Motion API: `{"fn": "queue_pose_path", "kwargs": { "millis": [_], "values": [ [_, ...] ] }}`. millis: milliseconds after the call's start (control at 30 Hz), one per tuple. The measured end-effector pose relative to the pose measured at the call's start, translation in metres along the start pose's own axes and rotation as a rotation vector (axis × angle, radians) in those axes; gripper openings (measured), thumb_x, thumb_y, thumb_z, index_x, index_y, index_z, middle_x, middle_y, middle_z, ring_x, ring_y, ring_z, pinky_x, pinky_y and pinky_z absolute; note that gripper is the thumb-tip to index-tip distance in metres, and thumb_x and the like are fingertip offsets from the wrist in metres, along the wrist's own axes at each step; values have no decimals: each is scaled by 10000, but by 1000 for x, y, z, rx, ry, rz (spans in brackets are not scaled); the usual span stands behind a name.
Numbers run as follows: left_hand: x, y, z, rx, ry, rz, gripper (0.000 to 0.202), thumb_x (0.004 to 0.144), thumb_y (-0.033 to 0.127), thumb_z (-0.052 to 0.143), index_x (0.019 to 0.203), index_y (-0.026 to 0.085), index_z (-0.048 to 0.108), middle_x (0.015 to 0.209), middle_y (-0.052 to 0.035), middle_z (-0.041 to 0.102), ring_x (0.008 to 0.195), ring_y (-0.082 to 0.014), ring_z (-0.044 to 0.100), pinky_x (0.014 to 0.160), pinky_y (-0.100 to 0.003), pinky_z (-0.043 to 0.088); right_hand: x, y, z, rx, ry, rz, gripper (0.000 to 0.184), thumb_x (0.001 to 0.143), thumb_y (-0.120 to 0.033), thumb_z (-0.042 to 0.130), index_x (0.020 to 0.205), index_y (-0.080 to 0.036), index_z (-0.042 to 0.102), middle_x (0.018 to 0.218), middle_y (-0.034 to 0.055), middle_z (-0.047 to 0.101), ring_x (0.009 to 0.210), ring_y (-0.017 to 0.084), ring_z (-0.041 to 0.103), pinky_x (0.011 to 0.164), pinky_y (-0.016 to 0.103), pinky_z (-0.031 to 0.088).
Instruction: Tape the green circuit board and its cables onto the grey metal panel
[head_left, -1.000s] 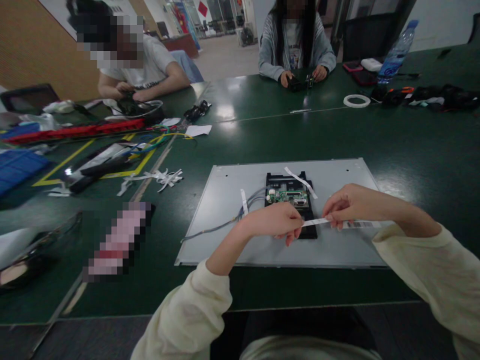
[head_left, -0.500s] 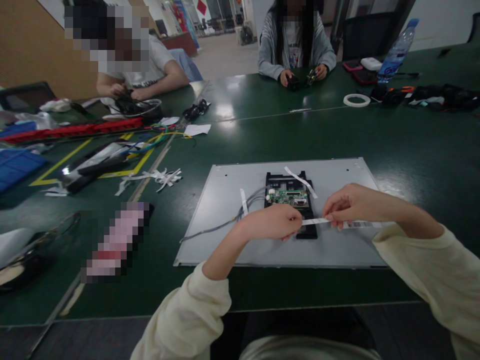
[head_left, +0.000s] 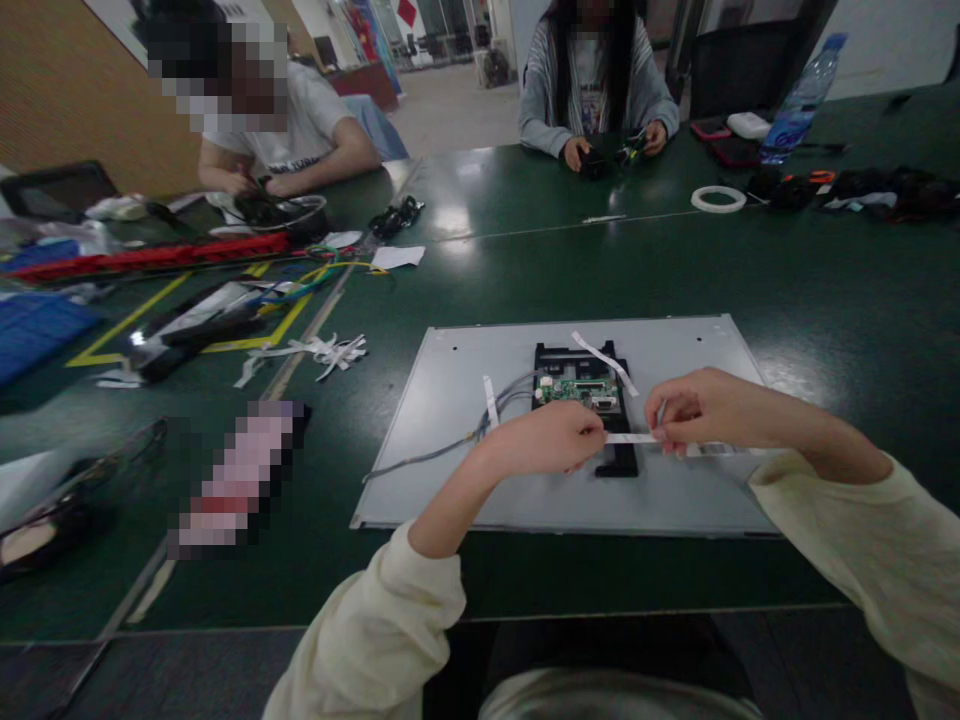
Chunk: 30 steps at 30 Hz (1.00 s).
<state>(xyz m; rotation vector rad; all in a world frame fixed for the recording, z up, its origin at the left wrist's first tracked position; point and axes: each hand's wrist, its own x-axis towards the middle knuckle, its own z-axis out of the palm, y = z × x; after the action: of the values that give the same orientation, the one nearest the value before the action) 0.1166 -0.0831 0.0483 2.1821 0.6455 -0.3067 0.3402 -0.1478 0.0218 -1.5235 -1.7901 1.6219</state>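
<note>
A short white strip, looking like tape, stretches between my two hands. My left hand pinches its left end, fingers curled closed, over the lower part of a black bracket. Thumb and fingertips of my right hand pinch the other end. Below them lies a flat grey panel bearing the bracket, with a green circuit board on it. Grey cables run left from the board, crossed by one white strip; another strip lies across the bracket's upper right. A barcode label is partly hidden by my right hand.
Cut white strips lie in a heap left of the panel, behind a blurred-out phone-shaped item. Farther off are a tape roll, a water bottle and a blue bin. Two people sit across the green table, handling dark parts.
The view has shifted slightly. My hands keep their pinch on the strip and have barely moved; the right fingers look slightly more spread above the pinch.
</note>
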Motion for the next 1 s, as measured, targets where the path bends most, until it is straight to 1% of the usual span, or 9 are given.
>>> {"fn": "queue_pose_path", "kwargs": {
  "millis": [167, 400, 500, 600, 700, 767, 900, 933, 1000],
  "values": [
    [2, 2, 5, 23, 24, -40, 304, 843, 209, 379, 557, 169, 474, 488, 23, 522, 474, -99, 472, 521, -223, 344, 2, 3, 2, -52, 5, -16, 118, 765, -219, 542, 860, -170, 592, 744, 22, 698, 669, 150, 663, 626, 242, 502],
    [1, 3, 1, 6, 57, -3, 300, 840, 214, 379, 576, 165, 513, 495, 22, 533, 497, -105, 501, 536, -220, 355, -1, 0, -1, -34, 15, -16, 111, 761, -224, 538, 845, -169, 585, 730, 23, 694, 650, 149, 656, 613, 244, 502],
    [1, 6, 2, 53, 74, -28, 305, 845, 207, 389, 588, 159, 545, 493, 17, 541, 487, -108, 497, 530, -222, 353, -1, 0, -1, -55, 34, -13, 112, 764, -234, 539, 847, -172, 581, 727, 19, 692, 647, 148, 654, 605, 240, 495],
    [2, 6, 7, 110, 108, -38, 299, 846, 195, 403, 612, 153, 585, 507, 10, 558, 487, -108, 500, 522, -222, 347, 1, 1, 2, -124, 48, -9, 117, 768, -233, 530, 853, -175, 586, 713, 9, 686, 648, 143, 650, 602, 231, 477],
    [4, 3, 12, 183, 157, -9, 288, 844, 202, 415, 663, 148, 632, 583, -16, 607, 534, -122, 531, 526, -231, 347, 5, -2, 7, -287, 105, -24, 113, 788, -240, 512, 846, -186, 593, 661, -12, 661, 603, 128, 623, 573, 220, 433],
    [4, 0, 16, 234, 199, -1, 287, 846, 216, 419, 690, 147, 651, 636, -35, 632, 570, -139, 553, 525, -241, 351, 6, -6, 14, -473, 191, -37, 104, 805, -256, 508, 825, -197, 592, 643, -19, 644, 583, 127, 602, 547, 224, 388],
    [5, 2, 22, 323, 263, -66, 311, 861, 243, 406, 710, 143, 660, 695, -72, 660, 616, -175, 598, 541, -262, 402, 5, -18, 38, -959, 438, 26, 116, 852, -275, 481, 835, -207, 574, 699, 14, 653, 610, 185, 619, 493, 254, 262],
    [6, 4, 24, 348, 273, -87, 316, 866, 244, 402, 720, 141, 664, 705, -80, 664, 629, -183, 609, 554, -267, 420, 4, -21, 45, -1048, 476, 51, 120, 865, -262, 466, 857, -206, 571, 710, 23, 658, 617, 202, 629, 484, 260, 234],
    [6, 9, 27, 401, 291, -132, 318, 874, 241, 400, 754, 134, 674, 717, -93, 671, 649, -196, 631, 577, -279, 451, 3, -25, 56, -1147, 502, 94, 136, 890, -233, 438, 914, -198, 567, 728, 38, 667, 629, 226, 646, 471, 271, 203]
  ]
}}
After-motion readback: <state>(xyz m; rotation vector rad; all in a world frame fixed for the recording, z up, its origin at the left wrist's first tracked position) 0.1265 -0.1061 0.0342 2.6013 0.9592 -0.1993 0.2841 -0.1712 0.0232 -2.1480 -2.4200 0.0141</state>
